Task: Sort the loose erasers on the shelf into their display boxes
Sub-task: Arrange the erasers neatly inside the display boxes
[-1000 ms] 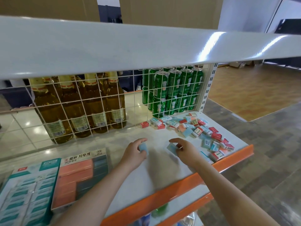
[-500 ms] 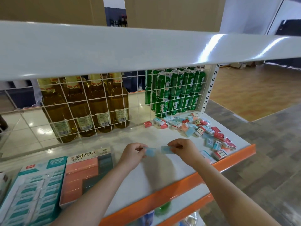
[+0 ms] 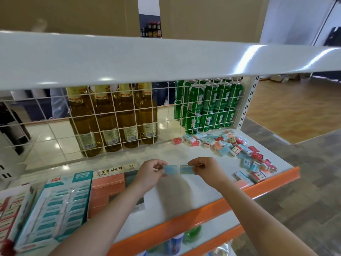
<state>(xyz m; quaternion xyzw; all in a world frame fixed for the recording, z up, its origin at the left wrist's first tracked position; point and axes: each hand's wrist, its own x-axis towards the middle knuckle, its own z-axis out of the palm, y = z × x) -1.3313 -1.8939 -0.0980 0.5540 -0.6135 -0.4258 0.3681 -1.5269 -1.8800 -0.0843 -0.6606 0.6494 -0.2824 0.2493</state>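
- Since a second ago, your two hands have drawn together above the shelf (image 3: pixel 184 193); each pale blue eraser, then held apart, now meets the other end to end.
- Your left hand (image 3: pixel 147 174) pinches the left eraser (image 3: pixel 170 170) by its outer end, fingers curled round it.
- Your right hand (image 3: pixel 206 169) pinches the right eraser (image 3: pixel 186 169) likewise; both sit clear of the shelf, between the hands.
- Judged light, small and slightly rubbery: expect good grip but some flex. Hold each across its short faces, not by a corner.
- Sleeved erasers in the loose pile (image 3: pixel 239 150) at the right may slip out of their paper; grip sleeve and rubber together.
- Display boxes stand at the left: the orange box (image 3: pixel 108 189) nearest, the teal box (image 3: pixel 60 206) beside it.
- Which box takes the blue erasers cannot be told.
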